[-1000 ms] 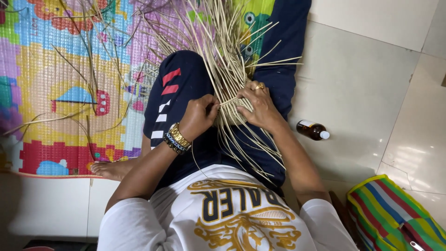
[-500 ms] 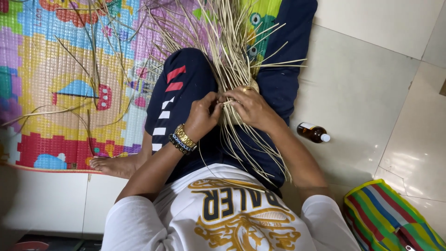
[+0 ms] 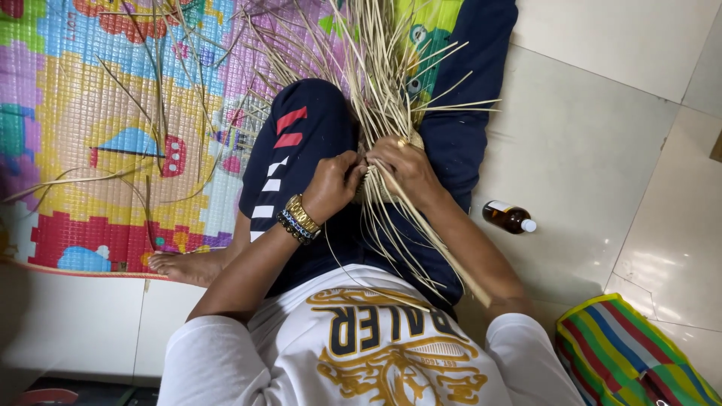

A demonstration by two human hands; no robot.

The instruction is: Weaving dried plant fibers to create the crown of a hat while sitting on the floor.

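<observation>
Pale, stiff straw strips (image 3: pixel 376 83), long, flat and dry, fan out from a small woven bundle held over the person's lap, just above the dark blue trousers (image 3: pixel 308 143) with red and white stripes. The left hand (image 3: pixel 335 184) is bent at the wrist, a gold watch and beaded bracelets (image 3: pixel 298 219) around it, its fingers curled closed, pinching strips at the bundle's edge. The right hand (image 3: pixel 406 169), wearing a gold ring, lies beside it over the bundle, fingers folded tight around the strips, loose ends trailing down past the forearm. Left of the trousers lies a bright, textured foam play mat (image 3: pixel 98 150). To their right, a small brown glass bottle (image 3: pixel 509 217) with a white cap lies on the glossy pale floor tiles (image 3: pixel 587 135).
</observation>
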